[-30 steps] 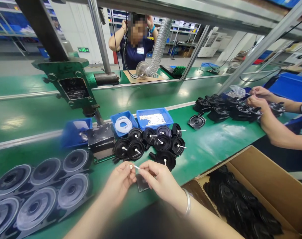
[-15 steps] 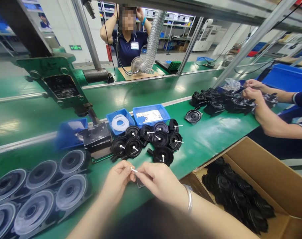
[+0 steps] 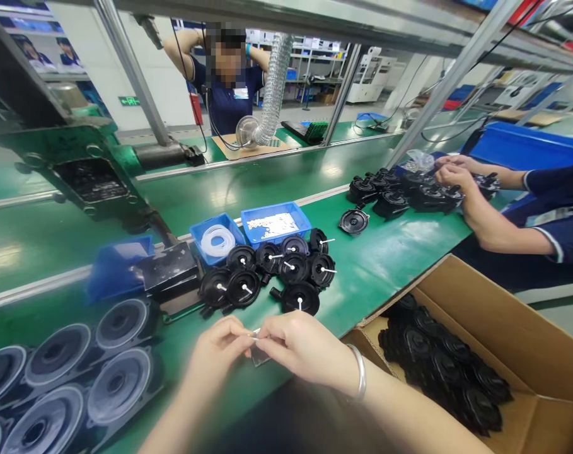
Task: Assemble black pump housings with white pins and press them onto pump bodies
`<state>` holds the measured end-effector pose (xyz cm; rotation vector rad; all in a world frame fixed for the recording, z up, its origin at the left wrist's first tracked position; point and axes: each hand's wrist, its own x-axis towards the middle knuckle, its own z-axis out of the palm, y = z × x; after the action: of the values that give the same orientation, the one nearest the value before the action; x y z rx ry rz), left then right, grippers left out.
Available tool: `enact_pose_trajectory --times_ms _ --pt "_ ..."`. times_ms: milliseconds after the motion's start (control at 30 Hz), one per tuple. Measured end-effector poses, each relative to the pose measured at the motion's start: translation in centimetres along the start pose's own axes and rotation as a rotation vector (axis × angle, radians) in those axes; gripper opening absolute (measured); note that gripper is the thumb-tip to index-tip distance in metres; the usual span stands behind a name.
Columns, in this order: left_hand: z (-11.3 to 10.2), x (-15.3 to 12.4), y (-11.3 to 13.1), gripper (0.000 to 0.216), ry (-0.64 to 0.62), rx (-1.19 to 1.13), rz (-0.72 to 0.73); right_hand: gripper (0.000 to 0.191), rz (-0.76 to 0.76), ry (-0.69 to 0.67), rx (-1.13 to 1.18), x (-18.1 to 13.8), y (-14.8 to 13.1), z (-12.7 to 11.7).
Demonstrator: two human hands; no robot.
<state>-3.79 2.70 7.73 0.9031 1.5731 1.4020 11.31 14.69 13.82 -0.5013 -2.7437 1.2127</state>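
Observation:
My left hand (image 3: pixel 221 345) and my right hand (image 3: pixel 301 345) meet above the front of the green bench. Thumb and fingers of both are pinched on a small white stick-like piece (image 3: pixel 256 333), mostly hidden by the fingertips. Just under the fingers, a small dark block (image 3: pixel 261 358) shows in part. Beyond my hands stands a cluster of black round housings (image 3: pixel 293 270), each with a white pin sticking out of its centre. Behind them, one blue bin (image 3: pixel 252 236) holds small white parts, and another blue bin (image 3: pixel 197 234) holds coiled white tubing.
A green press (image 3: pixel 87 167) rises at the left, above a dark metal block (image 3: pixel 170 268). Large black round parts (image 3: pixel 120 384) lie front left. At the right is a cardboard box (image 3: pixel 517 328) of black parts. A co-worker's hands (image 3: pixel 456 173) handle black housings; another person stands opposite.
The view has shifted slightly, moving the bench scene left. My fingertips have drawn closer together, covering more of the white piece. The person opposite still has both arms raised.

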Motion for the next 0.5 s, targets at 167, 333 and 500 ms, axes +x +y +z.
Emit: enact_pose_trajectory --times_ms 167,333,500 --pt "0.0 -0.6 -0.7 0.025 0.119 0.199 0.133 0.02 -0.052 0.057 0.19 0.1 1.0 1.2" --pt "0.0 -1.0 -1.9 0.038 0.115 0.036 0.117 0.019 -0.064 0.077 0.479 0.0 1.3 0.8" --pt "0.8 -1.5 -0.8 0.048 0.177 -0.13 0.03 0.024 0.057 0.722 0.8 1.5 6.5 -6.5"
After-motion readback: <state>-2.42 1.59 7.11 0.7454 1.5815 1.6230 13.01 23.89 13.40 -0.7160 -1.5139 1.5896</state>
